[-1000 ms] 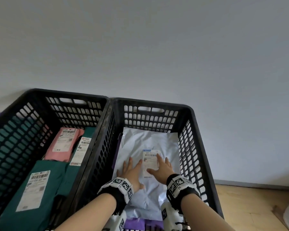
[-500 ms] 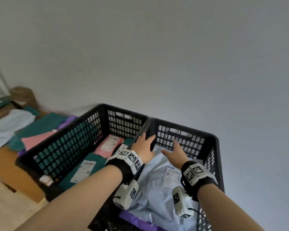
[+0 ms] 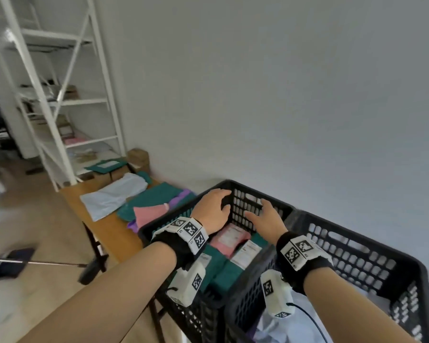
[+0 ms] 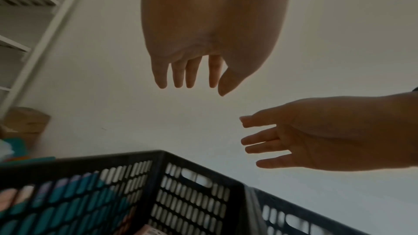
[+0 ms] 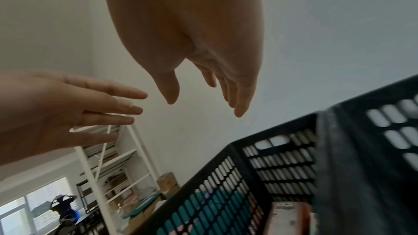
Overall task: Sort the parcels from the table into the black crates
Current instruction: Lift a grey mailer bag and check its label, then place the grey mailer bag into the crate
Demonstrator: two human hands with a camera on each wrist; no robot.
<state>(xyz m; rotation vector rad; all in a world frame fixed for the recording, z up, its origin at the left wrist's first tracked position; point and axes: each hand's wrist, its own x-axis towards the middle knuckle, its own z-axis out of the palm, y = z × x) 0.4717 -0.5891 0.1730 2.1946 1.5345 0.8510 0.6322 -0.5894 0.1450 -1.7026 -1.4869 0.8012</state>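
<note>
Hands empty, fingers loose: left hand [image 3: 212, 209] and right hand [image 3: 265, 219] above left black slotted plastic crate [image 3: 243, 191], reaching toward soft plastic mailer parcels [image 3: 144, 201] on wooden table [image 3: 109, 231] at ten o'clock, likely for next pick.

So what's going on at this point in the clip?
A person is sorting parcels into two black crates. Both hands are empty and open: the left hand and right hand hang above the left crate, which holds a pink parcel and teal ones. The right crate holds a pale grey-white parcel. More parcels wait on the wooden table, among them a pink one and a white one.
</note>
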